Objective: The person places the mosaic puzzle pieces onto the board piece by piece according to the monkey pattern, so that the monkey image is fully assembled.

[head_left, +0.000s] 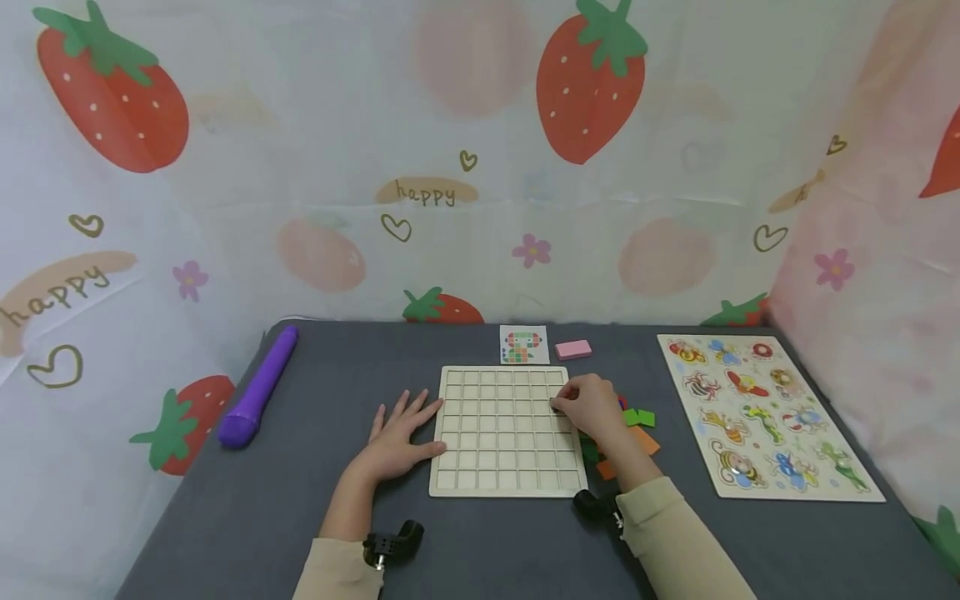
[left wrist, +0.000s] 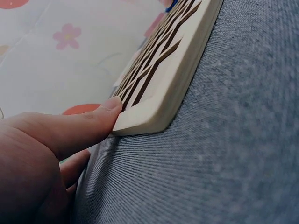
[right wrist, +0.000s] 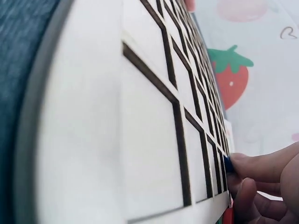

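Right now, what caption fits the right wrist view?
The right hand pinches a blue piece at a gridded board.

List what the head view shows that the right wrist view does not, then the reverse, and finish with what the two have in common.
Only the head view: the purple stick, the insect-picture board and the orange pieces.

Only the right wrist view: the clear blue of the blue piece pinched in the right grip; from the head, its colour is hard to tell.

Both: the right grip, the wooden grid board and the strawberry-printed backdrop.
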{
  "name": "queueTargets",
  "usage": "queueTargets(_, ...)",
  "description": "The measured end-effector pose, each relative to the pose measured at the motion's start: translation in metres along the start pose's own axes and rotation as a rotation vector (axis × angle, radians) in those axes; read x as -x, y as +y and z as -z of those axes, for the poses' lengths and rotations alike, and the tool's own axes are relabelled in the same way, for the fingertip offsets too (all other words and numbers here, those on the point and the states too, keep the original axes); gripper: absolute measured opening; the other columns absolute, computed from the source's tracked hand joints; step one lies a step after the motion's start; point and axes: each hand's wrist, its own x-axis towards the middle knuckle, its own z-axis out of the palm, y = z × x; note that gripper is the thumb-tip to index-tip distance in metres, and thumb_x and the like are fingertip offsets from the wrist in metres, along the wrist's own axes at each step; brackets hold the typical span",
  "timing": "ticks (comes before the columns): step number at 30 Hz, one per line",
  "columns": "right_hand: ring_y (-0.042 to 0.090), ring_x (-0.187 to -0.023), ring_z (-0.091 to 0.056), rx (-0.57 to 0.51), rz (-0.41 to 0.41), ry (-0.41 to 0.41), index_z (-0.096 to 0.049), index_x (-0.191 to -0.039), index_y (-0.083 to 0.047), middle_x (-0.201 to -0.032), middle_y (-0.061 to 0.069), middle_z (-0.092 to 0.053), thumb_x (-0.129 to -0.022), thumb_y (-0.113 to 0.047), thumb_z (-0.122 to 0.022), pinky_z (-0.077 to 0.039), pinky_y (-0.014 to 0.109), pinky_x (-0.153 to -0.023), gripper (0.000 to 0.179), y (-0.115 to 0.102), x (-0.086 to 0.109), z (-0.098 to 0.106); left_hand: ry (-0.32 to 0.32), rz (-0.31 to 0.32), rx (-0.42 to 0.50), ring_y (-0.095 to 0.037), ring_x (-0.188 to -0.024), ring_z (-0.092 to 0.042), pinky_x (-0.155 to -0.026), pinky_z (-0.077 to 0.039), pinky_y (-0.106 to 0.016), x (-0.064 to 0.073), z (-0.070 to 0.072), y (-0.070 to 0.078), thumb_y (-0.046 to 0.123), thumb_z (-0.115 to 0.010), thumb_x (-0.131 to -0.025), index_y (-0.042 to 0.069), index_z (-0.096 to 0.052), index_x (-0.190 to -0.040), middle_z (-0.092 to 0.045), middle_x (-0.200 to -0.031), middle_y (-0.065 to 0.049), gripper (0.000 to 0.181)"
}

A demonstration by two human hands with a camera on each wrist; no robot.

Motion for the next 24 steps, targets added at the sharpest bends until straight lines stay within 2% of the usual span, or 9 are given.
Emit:
queueTargets(5,0.020,-0.066,-0.057,0.045,-0.035,-0.024,-0.077,-0.079,-0.010,-0.071,0.003,-0.067,-0.089,-0.027,-0.079,-0.043,0.029,-0.051,0.019,-0.005,0.002,0.002,-0.003,-0.001,-0.002,-0.036,-0.157,0.000,-0.121,0.011,-0.063,-0.002,-0.001,0.000,0.048,-0.071,-0.091,0.022,-0.037,-0.158,-0.020,-0.169,-0.009,0.080)
queueTargets(10,0.021,-0.068,-0.060,0.053,-0.047,-0.045,-0.077,-0.083,-0.011,-0.078,0.004,-0.069,-0.090,-0.028,-0.078,-0.045,0.030,-0.052,0.018,-0.004,0.002,0.002,-0.002,0.001,-0.004,-0.036,-0.157,0.000,-0.121,0.011,-0.063,-0.002,-0.002,-0.001,0.047,-0.072,-0.091,0.022,-0.037,-0.158,-0.020,-0.169,-0.009,0.080)
queueTargets(16,0.020,-0.070,-0.060,-0.002,-0.023,-0.035,-0.078,-0.092,-0.012,-0.085,0.005,-0.071,-0.092,-0.029,-0.075,-0.048,0.030,-0.055,0.017,0.003,0.001,0.005,-0.005,0.004,-0.017,-0.036,-0.157,0.000,-0.121,0.011,-0.064,-0.002,-0.002,0.000,0.048,-0.071,-0.091,0.022,-0.036,-0.159,-0.020,-0.169,-0.009,0.080)
queueTargets(24,0.023,-0.082,-0.064,-0.064,0.009,-0.002,-0.076,-0.105,-0.009,-0.098,0.009,-0.074,-0.094,-0.024,-0.074,-0.053,0.035,-0.065,0.019,0.012,0.011,0.025,-0.004,0.006,-0.013,-0.036,-0.158,0.001,-0.121,0.011,-0.062,-0.001,0.000,0.000,0.049,-0.071,-0.092,0.022,-0.036,-0.159,-0.019,-0.169,-0.009,0.080)
